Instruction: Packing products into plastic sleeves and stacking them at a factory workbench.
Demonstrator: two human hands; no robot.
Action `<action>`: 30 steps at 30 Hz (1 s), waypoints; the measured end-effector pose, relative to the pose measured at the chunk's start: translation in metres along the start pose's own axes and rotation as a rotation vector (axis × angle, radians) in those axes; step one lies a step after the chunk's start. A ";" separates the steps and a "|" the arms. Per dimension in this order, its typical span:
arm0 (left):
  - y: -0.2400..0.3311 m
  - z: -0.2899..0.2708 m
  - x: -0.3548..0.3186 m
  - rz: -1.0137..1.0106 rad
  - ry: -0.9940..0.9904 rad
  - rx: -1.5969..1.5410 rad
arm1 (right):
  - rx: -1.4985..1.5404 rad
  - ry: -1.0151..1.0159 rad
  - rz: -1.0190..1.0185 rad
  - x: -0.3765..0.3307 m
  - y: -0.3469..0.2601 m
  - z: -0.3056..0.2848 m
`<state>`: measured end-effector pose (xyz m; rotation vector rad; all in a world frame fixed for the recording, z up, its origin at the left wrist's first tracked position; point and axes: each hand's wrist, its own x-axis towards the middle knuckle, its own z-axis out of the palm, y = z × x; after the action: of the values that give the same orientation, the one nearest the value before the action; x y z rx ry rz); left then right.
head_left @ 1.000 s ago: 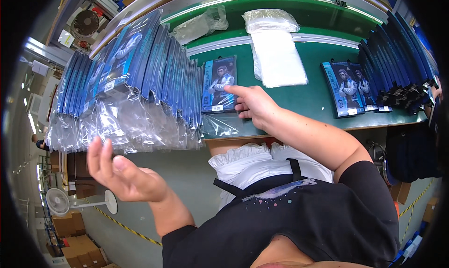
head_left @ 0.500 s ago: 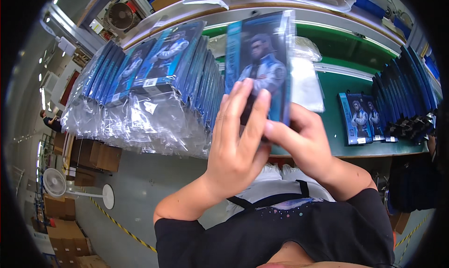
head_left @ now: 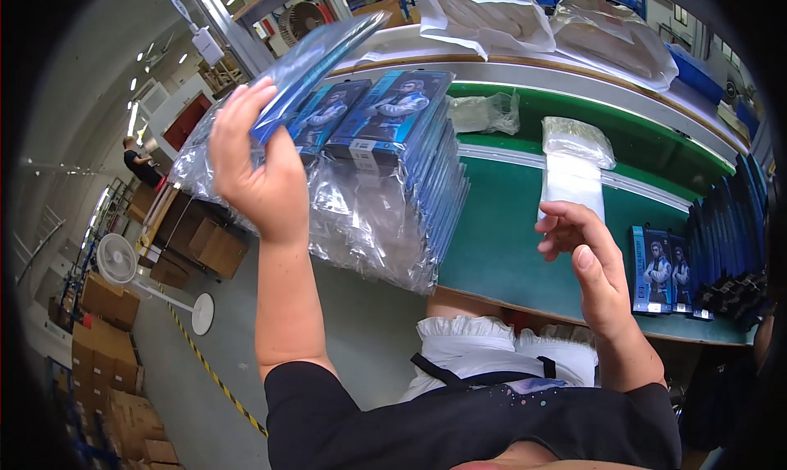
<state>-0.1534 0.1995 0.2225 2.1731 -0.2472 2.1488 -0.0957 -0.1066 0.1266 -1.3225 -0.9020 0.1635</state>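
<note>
My left hand (head_left: pixel 266 179) is closed around the lower end of a flat blue box in a clear plastic bag (head_left: pixel 316 72). It holds this box tilted above stacks of similar bagged boxes (head_left: pixel 392 113) at the left of the table. Loose clear film (head_left: pixel 352 216) hangs from the near ends of those stacks. My right hand (head_left: pixel 594 265) is open and holds nothing, its fingers apart and slightly curled. It hovers over the green tabletop (head_left: pixel 500 248), near a pile of clear and white plastic bags (head_left: pixel 574 175).
At the right, a leaning row of dark blue boxes (head_left: pixel 721 232) stands beside flat boxes (head_left: pixel 656 269) with a printed figure. Behind, a shelf (head_left: pixel 508 68) carries white bags (head_left: pixel 484 19) and a blue bin (head_left: pixel 697 72). A white fan (head_left: pixel 117 258) and cartons (head_left: pixel 106 347) stand left.
My left hand has carried the bagged box left over the stacks. My right hand has let go of it and moved right, opening. The view has shifted.
</note>
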 end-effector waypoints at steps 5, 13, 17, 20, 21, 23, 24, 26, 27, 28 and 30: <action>-0.036 0.011 -0.034 -0.262 -0.421 0.199 | 0.023 0.047 0.037 -0.003 0.008 -0.005; -0.031 0.005 -0.020 -0.457 -0.768 0.421 | 0.080 0.096 0.123 0.002 0.015 -0.005; -0.034 0.008 -0.028 -0.256 -0.617 0.488 | 0.048 0.074 0.158 0.006 0.020 -0.002; 0.012 0.002 -0.015 -0.097 -0.640 0.205 | 0.034 0.098 0.190 0.008 0.026 -0.004; 0.025 0.000 -0.014 -0.044 -0.660 0.117 | 0.048 0.101 0.209 0.011 0.025 -0.003; 0.040 0.001 -0.021 0.023 -0.808 0.061 | 0.076 0.099 0.247 0.019 0.026 0.002; 0.044 0.006 -0.028 0.044 -0.870 0.088 | 0.087 0.099 0.265 0.024 0.027 0.005; 0.043 0.020 -0.049 0.042 -0.806 0.107 | 0.143 0.092 0.319 0.036 0.033 0.010; 0.043 0.025 -0.055 0.051 -0.750 0.135 | 0.185 0.085 0.375 0.040 0.033 0.014; 0.045 0.025 -0.058 0.059 -0.733 0.160 | 0.226 0.077 0.431 0.044 0.032 0.019; 0.049 0.028 -0.062 0.081 -0.693 0.209 | 0.299 0.051 0.515 0.056 0.034 0.024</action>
<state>-0.1342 0.1508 0.1576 3.0059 -0.1497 1.4163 -0.0616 -0.0462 0.1222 -1.2455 -0.4554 0.6370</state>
